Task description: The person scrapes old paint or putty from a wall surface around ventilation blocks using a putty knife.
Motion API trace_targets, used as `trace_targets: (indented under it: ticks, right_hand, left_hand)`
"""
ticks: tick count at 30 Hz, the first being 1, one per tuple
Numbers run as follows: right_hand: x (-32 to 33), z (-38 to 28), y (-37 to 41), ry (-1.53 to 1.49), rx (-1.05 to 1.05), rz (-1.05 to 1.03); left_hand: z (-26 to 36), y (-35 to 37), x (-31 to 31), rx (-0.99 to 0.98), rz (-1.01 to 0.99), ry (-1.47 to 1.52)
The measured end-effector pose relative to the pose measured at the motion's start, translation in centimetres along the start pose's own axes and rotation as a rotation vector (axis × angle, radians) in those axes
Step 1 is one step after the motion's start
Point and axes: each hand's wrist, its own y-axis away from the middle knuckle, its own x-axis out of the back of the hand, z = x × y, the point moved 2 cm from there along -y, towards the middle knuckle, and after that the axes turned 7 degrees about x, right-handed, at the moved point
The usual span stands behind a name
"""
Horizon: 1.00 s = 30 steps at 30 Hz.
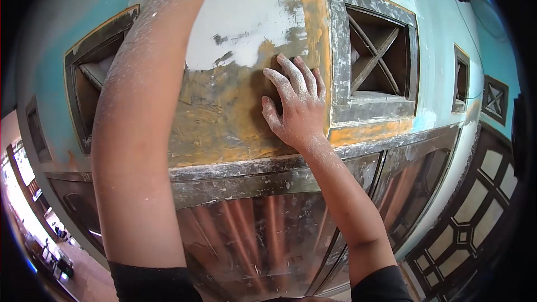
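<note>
My right hand rests against the wall with its fingers spread, and white dust coats the fingers. Around it the wall surface is a patchy brown and orange, with white filler above. Just right of this hand is a worn window vent frame with crossed wooden bars. My left arm, dusted white, stretches up past the top edge. The left hand lies beyond the view, so its fingers and anything in them are hidden.
Below the hand runs a scuffed wooden ledge above glass panels with reddish curtains behind. Another vent frame is at the left. A panelled door stands at the right, with cables hanging above it.
</note>
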Motion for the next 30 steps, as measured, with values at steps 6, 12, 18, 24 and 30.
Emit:
trace_targets:
  ticks: [6, 12, 18, 24, 30]
  right_hand:
    - [0.1, -0.1, 0.3, 0.040, -0.015, -0.013]
    - [0.0, -0.3, 0.9, 0.057, -0.015, -0.023]
    - [-0.4, -0.3, 3.3, 0.177, -0.033, 0.000]
    - [-0.6, -0.2, 3.3, 0.186, -0.026, -0.008]
    - [-0.4, -0.4, 3.5, 0.196, -0.037, -0.025]
  left_hand:
    - [-3.4, 2.0, -0.1, -0.062, 0.025, -0.092]
    - [-2.8, 5.2, -0.3, -0.077, 0.016, -0.162]
    - [-4.6, 12.7, -2.0, -0.013, -0.028, -0.128]
    - [-8.3, 17.4, -3.9, -0.014, 0.111, -0.076]
    - [-7.5, 27.4, -4.5, 0.249, -0.010, 0.117]
